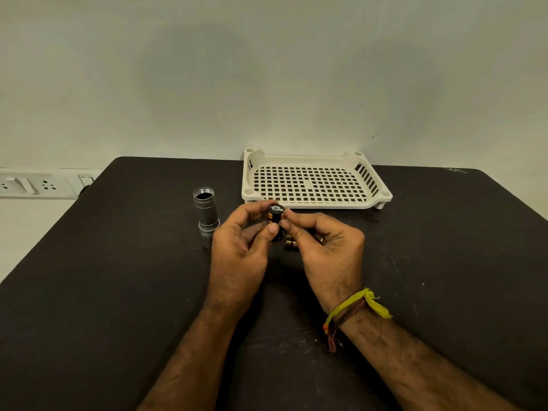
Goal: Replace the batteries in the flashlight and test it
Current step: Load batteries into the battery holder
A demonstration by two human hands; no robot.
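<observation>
In the head view, a dark table fills the lower two thirds of the frame, set against a pale wall. At the centre of the frame, a small black battery holder with copper-coloured cells in it is held upright above the table between both hands. The left hand is curled round the holder from the left, with the thumb pressed on its near side and the fingers wrapped behind it. The right hand pinches the holder's upper right side with thumb and forefinger, the other fingers being curled in loosely. Just below the holder, between the two hands, loose batteries are seen lying on the table; how many there are cannot be told, as they are partly hidden by the fingers.

The flashlight body stands on the table just left of the left hand, with its open threaded end turned up and its wider head end down. It is touched by neither hand.

A white perforated tray sits at the upper centre right of the frame, behind the hands and near the wall. A yellow and brown thread band is worn on the right wrist. A wall socket panel is seen at the left edge.
</observation>
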